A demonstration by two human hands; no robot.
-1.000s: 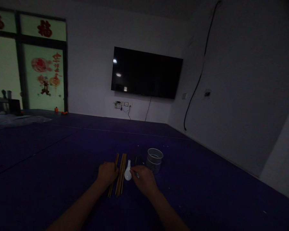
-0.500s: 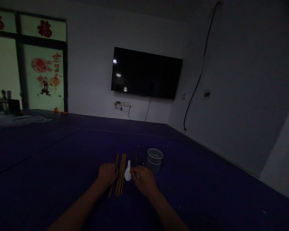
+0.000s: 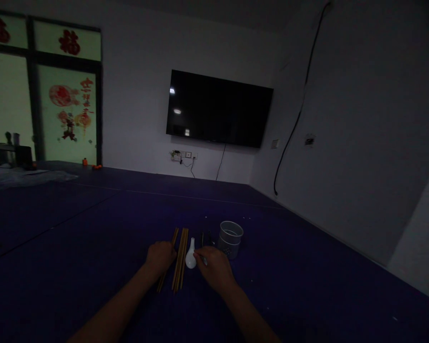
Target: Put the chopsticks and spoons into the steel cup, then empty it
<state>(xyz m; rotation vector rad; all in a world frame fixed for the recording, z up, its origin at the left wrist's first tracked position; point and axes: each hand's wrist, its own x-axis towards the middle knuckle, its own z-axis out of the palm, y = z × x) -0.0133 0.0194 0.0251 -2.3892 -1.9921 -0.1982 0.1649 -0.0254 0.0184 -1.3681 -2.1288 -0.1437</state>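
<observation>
While the left hand (image 3: pixel 160 256) grips chopsticks (image 3: pixel 175 234), purple surface (image 3: pixel 139 214) stretches past their tips

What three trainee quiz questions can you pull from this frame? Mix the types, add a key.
1. True or false: the white, round-bowled, ceramic-looking spoon lies between the left grip and the right grip.
2. Pick one: the grey, cylindrical, metal-looking container is (A) lying on its side, (B) upright, (C) upside down.
3. Fill in: the left grip is on slim, brown, wooden-looking ____.

Key: 1 true; 2 B; 3 chopsticks.
</observation>
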